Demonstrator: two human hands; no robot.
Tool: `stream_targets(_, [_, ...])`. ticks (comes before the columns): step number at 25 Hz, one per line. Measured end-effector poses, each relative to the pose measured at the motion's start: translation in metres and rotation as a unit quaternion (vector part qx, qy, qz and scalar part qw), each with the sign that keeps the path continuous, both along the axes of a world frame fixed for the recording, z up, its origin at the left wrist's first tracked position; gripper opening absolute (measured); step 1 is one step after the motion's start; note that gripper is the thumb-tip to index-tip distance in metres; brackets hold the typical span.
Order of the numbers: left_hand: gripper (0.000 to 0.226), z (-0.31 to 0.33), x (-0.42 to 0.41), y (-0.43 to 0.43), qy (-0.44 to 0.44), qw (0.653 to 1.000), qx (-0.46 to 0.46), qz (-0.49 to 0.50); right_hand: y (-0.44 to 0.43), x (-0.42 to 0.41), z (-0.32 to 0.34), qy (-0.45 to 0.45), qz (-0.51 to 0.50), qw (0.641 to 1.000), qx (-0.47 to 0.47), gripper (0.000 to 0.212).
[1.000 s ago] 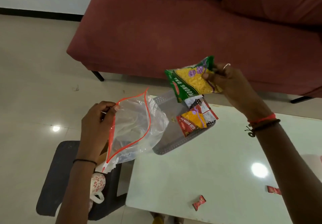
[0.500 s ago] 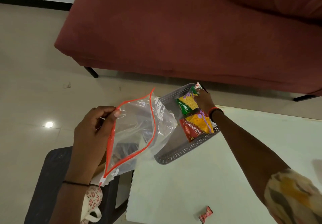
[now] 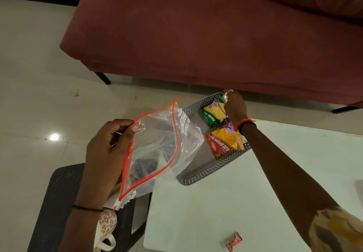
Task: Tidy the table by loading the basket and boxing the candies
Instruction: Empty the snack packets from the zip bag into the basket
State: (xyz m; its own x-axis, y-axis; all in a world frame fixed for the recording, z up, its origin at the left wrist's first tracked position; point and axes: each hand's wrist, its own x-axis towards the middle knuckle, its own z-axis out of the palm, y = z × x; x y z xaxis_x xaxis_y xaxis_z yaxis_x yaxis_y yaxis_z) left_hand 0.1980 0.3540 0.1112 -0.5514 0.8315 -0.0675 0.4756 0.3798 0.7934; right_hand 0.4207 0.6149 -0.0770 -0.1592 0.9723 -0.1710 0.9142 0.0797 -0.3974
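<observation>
Fingers of the right hand [image 3: 235,106] pinch the top corner of the green packet [image 3: 213,112], lying in the basket [image 3: 206,171] at its twelve o'clock end; the red packet [image 3: 224,141] lies at its six o'clock, also inside; left hand [image 3: 106,149] pinches the gaping zip bag [image 3: 157,143] by its rim, off the desk's [image 3: 235,202] nine o'clock side; basket loading looks well along; one red candy [image 3: 233,241] waits at the desk's six o'clock, unboxed; no box in view.
</observation>
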Motion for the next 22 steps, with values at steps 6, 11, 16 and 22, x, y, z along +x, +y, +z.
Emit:
stream_targets(6, [0.016,0.004,0.014,0.001,-0.002,1.000,0.011,0.000,-0.072,0.018,0.056,0.181,0.246,0.917,-0.255,0.121])
stream_targets(11, [0.012,0.010,0.040,-0.003,-0.027,0.999,-0.001,-0.028,-0.137,0.002,0.073,0.218,0.266,0.920,-0.189,0.093])
stream_targets(16, [0.013,0.014,0.061,-0.024,-0.025,0.999,-0.005,-0.024,-0.172,0.032,0.097,0.304,0.040,0.913,-0.270,0.036])
stream_targets(22, [0.007,0.001,0.099,-0.063,-0.110,0.992,-0.052,0.021,-0.219,0.081,0.151,0.532,-0.127,0.777,-0.312,0.024])
